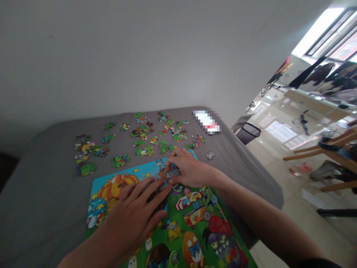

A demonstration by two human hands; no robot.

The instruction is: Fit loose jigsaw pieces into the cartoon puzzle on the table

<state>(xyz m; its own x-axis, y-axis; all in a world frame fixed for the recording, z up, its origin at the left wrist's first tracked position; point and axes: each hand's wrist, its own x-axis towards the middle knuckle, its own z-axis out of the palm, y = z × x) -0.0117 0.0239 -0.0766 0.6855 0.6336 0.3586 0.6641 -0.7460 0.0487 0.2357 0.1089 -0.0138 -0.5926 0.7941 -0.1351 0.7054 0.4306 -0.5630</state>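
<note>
Puzzle board (195,223), bright cartoon print, lies flat under both hands.

In front of you a plain white wall (139,56) rises behind the grey-covered counter (41,193). Near its far right corner lies a white-and-red object (206,121), too blurred to identify. To your right, a black bin (249,133) and a wooden chair (320,149) stand on the glossy floor (279,160), below a bright window (329,29).
</note>
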